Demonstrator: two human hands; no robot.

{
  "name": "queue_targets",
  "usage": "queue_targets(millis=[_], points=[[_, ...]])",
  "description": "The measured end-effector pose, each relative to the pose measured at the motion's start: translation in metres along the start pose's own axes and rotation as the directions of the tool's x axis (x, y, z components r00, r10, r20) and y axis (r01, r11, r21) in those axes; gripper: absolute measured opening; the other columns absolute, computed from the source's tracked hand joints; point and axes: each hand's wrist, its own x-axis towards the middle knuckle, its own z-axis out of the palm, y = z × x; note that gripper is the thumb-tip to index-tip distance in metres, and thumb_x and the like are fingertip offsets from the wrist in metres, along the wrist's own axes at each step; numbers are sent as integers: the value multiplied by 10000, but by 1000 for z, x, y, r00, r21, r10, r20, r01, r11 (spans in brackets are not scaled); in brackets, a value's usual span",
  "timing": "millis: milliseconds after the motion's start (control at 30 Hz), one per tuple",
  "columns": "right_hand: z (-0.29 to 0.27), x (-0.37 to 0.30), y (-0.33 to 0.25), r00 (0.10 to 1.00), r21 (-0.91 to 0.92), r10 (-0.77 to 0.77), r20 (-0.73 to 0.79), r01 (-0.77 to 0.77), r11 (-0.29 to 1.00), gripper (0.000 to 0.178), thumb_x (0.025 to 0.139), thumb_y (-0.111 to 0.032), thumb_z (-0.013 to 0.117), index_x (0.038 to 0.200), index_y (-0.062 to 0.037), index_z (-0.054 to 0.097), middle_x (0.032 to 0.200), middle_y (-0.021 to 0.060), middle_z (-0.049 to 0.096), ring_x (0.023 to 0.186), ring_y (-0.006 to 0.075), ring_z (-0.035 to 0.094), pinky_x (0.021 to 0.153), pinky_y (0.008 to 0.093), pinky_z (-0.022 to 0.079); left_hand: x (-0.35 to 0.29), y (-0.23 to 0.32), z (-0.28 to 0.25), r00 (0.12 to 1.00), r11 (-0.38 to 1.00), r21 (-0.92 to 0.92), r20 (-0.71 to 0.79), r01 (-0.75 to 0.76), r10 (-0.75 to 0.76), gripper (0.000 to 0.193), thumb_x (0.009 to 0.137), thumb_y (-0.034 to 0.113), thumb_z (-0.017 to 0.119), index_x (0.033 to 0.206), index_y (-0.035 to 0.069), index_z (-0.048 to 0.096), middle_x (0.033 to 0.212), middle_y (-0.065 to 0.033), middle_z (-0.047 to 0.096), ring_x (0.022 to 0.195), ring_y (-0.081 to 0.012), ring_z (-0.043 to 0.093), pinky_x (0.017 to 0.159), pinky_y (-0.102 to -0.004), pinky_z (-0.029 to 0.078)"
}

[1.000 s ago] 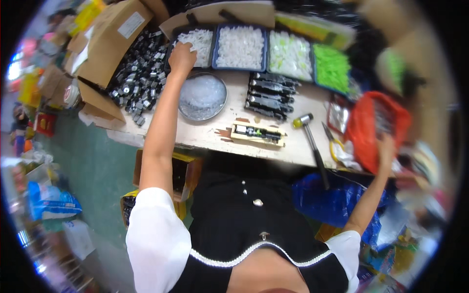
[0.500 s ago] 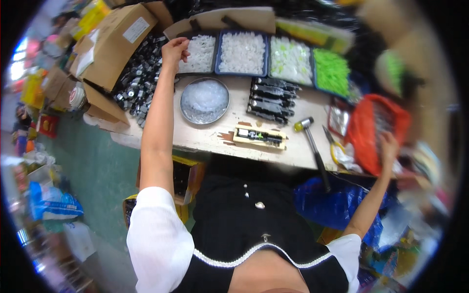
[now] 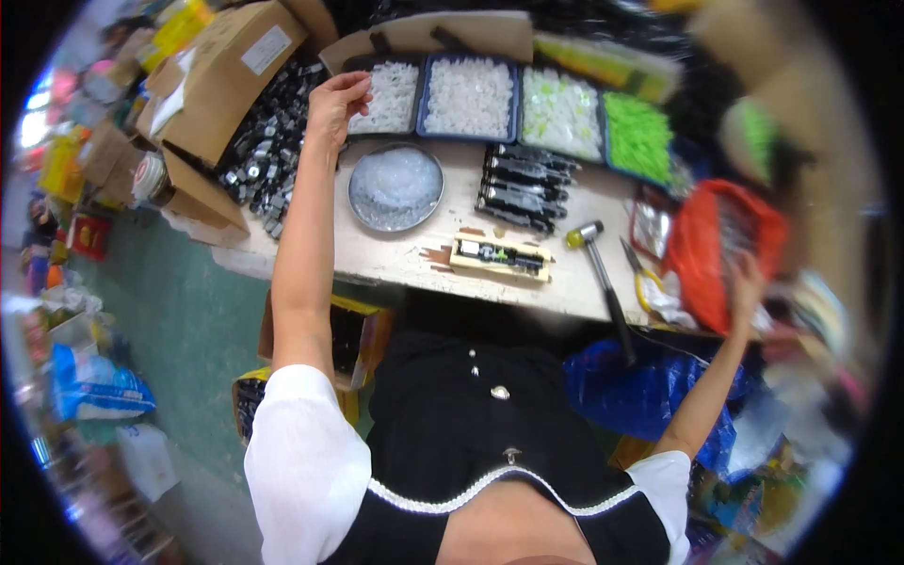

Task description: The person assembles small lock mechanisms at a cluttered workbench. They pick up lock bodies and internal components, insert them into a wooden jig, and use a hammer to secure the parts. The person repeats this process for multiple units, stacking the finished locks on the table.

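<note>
My left hand (image 3: pixel 334 108) is raised at the near left corner of a tray of small white plastic parts (image 3: pixel 392 98). Its thumb and fingers come together in a pinch; anything between them is too small to make out. Far to the right, my right hand (image 3: pixel 748 282) reaches into the mouth of a red plastic bag (image 3: pixel 697 250), its fingers blurred and partly hidden among the contents. Between my arms, a cream holder (image 3: pixel 537 268) on the table cradles a black assembly (image 3: pixel 497 252) with white and green pieces.
A round metal bowl (image 3: pixel 355 209) holds translucent parts. Trays of white (image 3: pixel 468 98), white-and-green (image 3: pixel 562 113) and green parts (image 3: pixel 637 138) line the back. Stacked black assemblies (image 3: pixel 523 188), a hammer (image 3: pixel 607 292) and yellow-handled scissors (image 3: pixel 643 280) lie nearby. An open carton (image 3: pixel 231 85) spills black parts at left.
My left hand has shifted very slightly beside the white-parts tray, its fingers still pinched. The right hand stays at the red bag with only a small movement.
</note>
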Motion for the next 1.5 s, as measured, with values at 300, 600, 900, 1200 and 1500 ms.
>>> queue_targets(millis=[300,600,900,1200,1500], points=[[11,-43,-102,979,287,-186,-85,202,936,287,894,-108,499,1176,-70,532,997,36,567,814,74,508,662,203,434,-137,-31,14,918,701,593,244,-396,312,147,692,-4,646,837,17,641,715,-68,600,611,-154,580,535,-261,448],[87,-80,-157,868,309,-491,70,449,838,243,805,30,533,1042,-7,567,909,81,577,840,156,555,724,246,441,-148,-57,28,775,279,758,433,-589,460,107,660,-30,614,747,31,611,739,-78,563,705,-246,570,584,-326,453],[115,-102,-172,903,550,-390,178,237,801,167,831,21,520,989,-3,568,852,71,585,668,132,575,636,239,462,-156,-46,28,895,631,646,211,-430,394,113,702,-24,615,800,25,641,773,-58,566,679,-179,574,579,-276,467],[159,-137,-250,706,707,-680,198,378,598,207,813,-23,566,1018,2,562,752,98,570,585,171,553,556,275,444,-181,-24,49,983,994,-104,184,41,-22,105,763,-28,620,867,-23,634,812,-40,563,657,-120,581,582,-231,474],[159,-141,-264,661,743,-667,344,242,623,207,794,-20,598,998,18,596,718,80,578,561,126,562,510,241,443,-196,-30,69,945,974,-193,324,116,-48,111,757,-53,605,855,-3,623,873,-53,559,681,-133,597,619,-246,497]])
